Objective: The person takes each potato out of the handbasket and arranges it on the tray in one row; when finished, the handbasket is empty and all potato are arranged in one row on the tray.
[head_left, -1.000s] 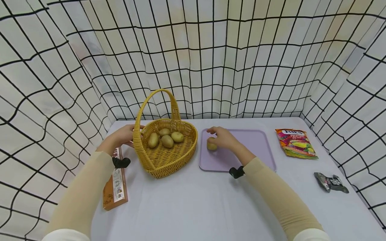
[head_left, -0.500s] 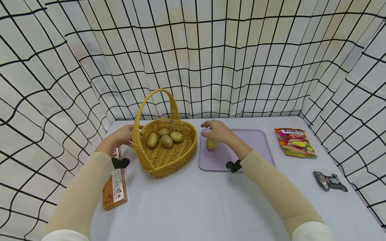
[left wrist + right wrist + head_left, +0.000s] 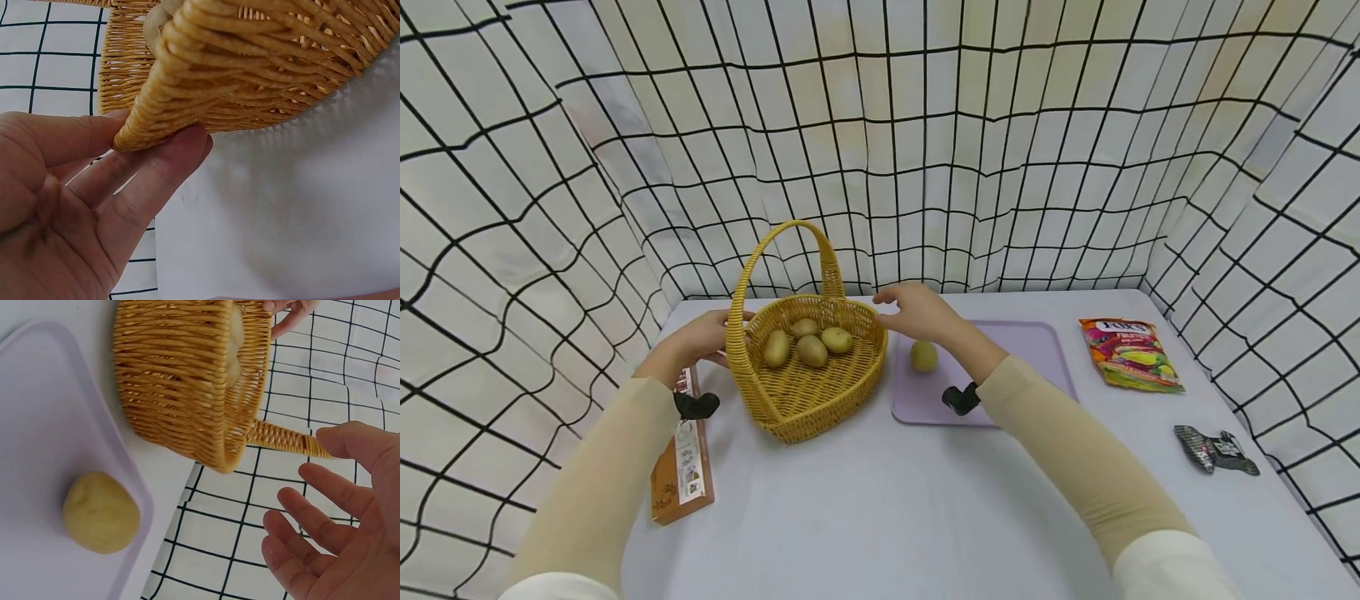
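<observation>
A yellow wicker basket (image 3: 796, 407) with a tall arched handle holds several potatoes (image 3: 812, 351). At its left side my left hand (image 3: 700, 335) grips the rim; in the left wrist view thumb and fingers pinch the woven wall (image 3: 250, 69). My right hand (image 3: 917, 310) hovers by the basket's right back rim, fingers spread and loosely bent, holding nothing. The right wrist view shows its fingertips apart from the basket (image 3: 175, 375), with the handle behind the thumb. A single potato (image 3: 923, 356) rests on the lilac tray (image 3: 1015, 342), near the tray's left edge.
Under the left forearm lies an orange-brown box (image 3: 682, 475). On the right side of the white table (image 3: 850, 517) are a colourful candy bag (image 3: 1131, 354) and a small dark wrapper (image 3: 1216, 450). Grid-patterned cloth walls (image 3: 925, 150) enclose the back and sides.
My right hand has moved left and away from the potato on the tray, over to the basket's right rim. That potato is now fully uncovered. The left hand keeps its hold.
</observation>
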Demonstrator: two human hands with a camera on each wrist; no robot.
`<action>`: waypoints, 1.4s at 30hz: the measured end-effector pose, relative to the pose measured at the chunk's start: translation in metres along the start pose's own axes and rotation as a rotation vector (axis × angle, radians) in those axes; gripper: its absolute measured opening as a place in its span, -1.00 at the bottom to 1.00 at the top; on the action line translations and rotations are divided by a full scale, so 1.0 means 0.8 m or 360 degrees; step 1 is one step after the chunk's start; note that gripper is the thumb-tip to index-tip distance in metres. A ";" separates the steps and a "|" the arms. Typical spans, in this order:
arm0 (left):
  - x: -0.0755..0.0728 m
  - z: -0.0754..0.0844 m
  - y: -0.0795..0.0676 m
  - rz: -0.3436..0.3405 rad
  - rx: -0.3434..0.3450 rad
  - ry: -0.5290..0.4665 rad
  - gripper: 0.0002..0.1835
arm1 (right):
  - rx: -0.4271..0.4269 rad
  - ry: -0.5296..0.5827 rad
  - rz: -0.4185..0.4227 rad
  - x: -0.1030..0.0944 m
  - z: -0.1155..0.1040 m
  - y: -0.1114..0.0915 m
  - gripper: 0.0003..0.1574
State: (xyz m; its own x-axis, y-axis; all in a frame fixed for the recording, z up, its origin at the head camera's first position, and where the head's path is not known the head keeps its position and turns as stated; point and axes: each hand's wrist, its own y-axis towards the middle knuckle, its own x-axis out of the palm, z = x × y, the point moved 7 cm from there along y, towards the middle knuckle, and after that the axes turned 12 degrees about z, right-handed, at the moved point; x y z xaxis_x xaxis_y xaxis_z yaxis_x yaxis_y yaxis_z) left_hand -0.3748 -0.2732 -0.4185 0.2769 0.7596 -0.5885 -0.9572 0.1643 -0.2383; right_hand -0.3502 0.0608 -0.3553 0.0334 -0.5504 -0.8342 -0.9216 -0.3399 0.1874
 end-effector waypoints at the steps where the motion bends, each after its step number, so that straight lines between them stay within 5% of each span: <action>1: 0.000 -0.001 0.000 -0.0001 0.0001 0.0002 -0.30 | -0.0006 -0.0004 -0.0002 0.000 -0.004 0.002 -0.46; 22: 0.001 0.003 -0.005 -0.0021 -0.0028 -0.0014 -0.28 | -0.0014 -0.0009 -0.0131 0.034 -0.050 0.040 -0.44; 42: -0.001 0.004 -0.009 0.0003 -0.0014 -0.0006 -0.30 | 0.0103 -0.0044 -0.0112 0.077 -0.052 0.068 -0.51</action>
State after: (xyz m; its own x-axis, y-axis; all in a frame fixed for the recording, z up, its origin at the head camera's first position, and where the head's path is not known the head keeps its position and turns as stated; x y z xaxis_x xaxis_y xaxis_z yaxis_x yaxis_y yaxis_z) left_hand -0.3683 -0.2726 -0.4136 0.2745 0.7622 -0.5862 -0.9570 0.1573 -0.2437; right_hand -0.3824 -0.0236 -0.3748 0.0890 -0.5054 -0.8583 -0.9404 -0.3267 0.0948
